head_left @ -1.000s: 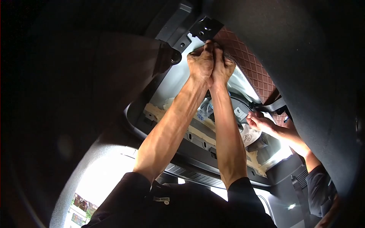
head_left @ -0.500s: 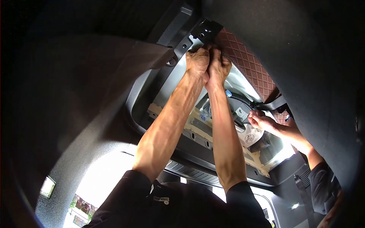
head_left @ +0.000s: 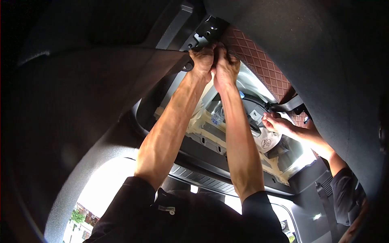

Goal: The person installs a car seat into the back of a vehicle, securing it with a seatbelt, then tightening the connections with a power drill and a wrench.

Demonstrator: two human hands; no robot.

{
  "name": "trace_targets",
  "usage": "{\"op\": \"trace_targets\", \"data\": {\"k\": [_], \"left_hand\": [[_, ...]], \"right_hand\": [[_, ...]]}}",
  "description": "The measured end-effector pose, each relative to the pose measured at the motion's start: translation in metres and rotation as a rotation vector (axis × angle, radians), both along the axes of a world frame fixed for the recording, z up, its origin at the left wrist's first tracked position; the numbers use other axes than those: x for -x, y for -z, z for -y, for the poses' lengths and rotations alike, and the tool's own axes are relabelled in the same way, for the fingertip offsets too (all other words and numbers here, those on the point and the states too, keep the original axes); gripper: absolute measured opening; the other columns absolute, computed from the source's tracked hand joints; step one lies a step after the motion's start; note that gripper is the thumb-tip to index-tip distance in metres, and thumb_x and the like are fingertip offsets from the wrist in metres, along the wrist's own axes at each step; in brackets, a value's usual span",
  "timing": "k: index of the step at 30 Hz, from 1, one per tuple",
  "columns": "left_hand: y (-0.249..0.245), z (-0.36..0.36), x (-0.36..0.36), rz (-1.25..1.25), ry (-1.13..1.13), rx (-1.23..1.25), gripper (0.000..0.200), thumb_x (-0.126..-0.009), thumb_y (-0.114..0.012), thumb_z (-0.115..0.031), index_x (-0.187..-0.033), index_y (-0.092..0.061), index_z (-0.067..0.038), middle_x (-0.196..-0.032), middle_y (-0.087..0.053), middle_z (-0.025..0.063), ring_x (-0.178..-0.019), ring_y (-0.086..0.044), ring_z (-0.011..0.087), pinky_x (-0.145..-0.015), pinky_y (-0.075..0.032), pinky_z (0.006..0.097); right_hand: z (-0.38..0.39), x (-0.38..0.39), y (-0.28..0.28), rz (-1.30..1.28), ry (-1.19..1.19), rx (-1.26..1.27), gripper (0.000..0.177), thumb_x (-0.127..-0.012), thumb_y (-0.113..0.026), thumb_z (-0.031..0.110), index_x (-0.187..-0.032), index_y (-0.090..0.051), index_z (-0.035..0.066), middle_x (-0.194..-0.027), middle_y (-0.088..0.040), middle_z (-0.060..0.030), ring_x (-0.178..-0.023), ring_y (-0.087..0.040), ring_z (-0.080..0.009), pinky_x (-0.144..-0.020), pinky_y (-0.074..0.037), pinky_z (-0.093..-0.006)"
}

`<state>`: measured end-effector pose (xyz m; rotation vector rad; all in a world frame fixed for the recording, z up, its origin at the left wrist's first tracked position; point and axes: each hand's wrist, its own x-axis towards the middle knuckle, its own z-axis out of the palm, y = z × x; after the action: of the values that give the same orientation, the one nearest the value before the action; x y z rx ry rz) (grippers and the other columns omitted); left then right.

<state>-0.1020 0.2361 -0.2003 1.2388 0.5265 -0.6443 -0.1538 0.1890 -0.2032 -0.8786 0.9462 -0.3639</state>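
My left hand (head_left: 202, 60) and my right hand (head_left: 227, 69) are side by side, almost touching, at the upper middle of the view. Both have their fingers curled in, and what they grip is hidden behind the hands. Just beyond my left hand is a black metal bracket (head_left: 209, 32) with holes. The edge of a brown, diamond-quilted panel (head_left: 259, 60) runs close by my right hand. Beneath the hands, pale bare body metal (head_left: 259, 83) shows, with a black corrugated conduit (head_left: 253, 98) on it.
At the right, another person's hand (head_left: 275, 122) is near a grey strap (head_left: 289, 104). Beige strips (head_left: 206, 135) border the opening, where a white bag with a printed mark (head_left: 266, 141) lies. Dark curved trim (head_left: 336, 93) closes in on the right, a brownish-black panel (head_left: 101, 81) on the left.
Both my hands appear slightly further left and up in the view, still close together with fingers curled. The dark panel at left covers more of the view. The other person's hand has barely moved.
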Motion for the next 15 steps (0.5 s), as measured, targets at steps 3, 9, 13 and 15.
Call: {"op": "trace_targets", "data": {"k": [3, 9, 13, 15], "left_hand": [[0.004, -0.012, 0.001, 0.296, 0.255, -0.332, 0.019, -0.100, -0.062, -0.013, -0.097, -0.074, 0.001, -0.085, -0.072, 0.0097, -0.064, -0.066, 0.0213, -0.052, -0.051, 0.0363], [-0.025, -0.042, 0.004, 0.706, 0.434, -0.771, 0.023, -0.095, -0.067, -0.014, -0.105, -0.072, 0.006, -0.091, -0.076, 0.0172, -0.079, -0.076, 0.0233, -0.069, -0.060, 0.0320], [-0.030, -0.050, 0.001, 0.616, 0.467, -0.544, 0.033, -0.097, -0.065, -0.016, -0.121, -0.065, 0.007, -0.101, -0.075, 0.0200, -0.076, -0.076, 0.0251, -0.067, -0.061, 0.0334], [-0.042, -0.041, 0.000, 0.464, 0.407, -0.485, 0.032, -0.099, -0.065, -0.018, -0.120, -0.065, 0.006, -0.101, -0.075, 0.0196, -0.077, -0.076, 0.0239, -0.066, -0.061, 0.0326]], "right_hand": [[0.001, -0.004, -0.010, -0.036, 0.000, -0.106, 0.019, -0.101, -0.067, 0.025, -0.093, -0.067, 0.008, -0.078, -0.062, 0.0028, -0.058, -0.053, -0.0061, -0.046, -0.038, -0.0239], [-0.005, -0.006, -0.028, -0.101, -0.054, -0.216, 0.012, -0.102, -0.065, 0.023, -0.096, -0.068, 0.013, -0.073, -0.063, 0.0029, -0.055, -0.056, -0.0057, -0.043, -0.039, -0.0209], [0.009, 0.006, -0.033, -0.239, -0.444, 0.349, 0.018, -0.100, -0.064, 0.020, -0.110, -0.069, 0.006, -0.077, -0.071, -0.0072, -0.065, -0.069, -0.0172, -0.058, -0.052, -0.0317], [0.015, -0.005, -0.051, -0.225, -0.506, 0.785, 0.024, -0.094, -0.065, 0.016, -0.113, -0.069, 0.003, -0.081, -0.073, -0.0160, -0.073, -0.075, -0.0275, -0.076, -0.057, -0.0392]]}}
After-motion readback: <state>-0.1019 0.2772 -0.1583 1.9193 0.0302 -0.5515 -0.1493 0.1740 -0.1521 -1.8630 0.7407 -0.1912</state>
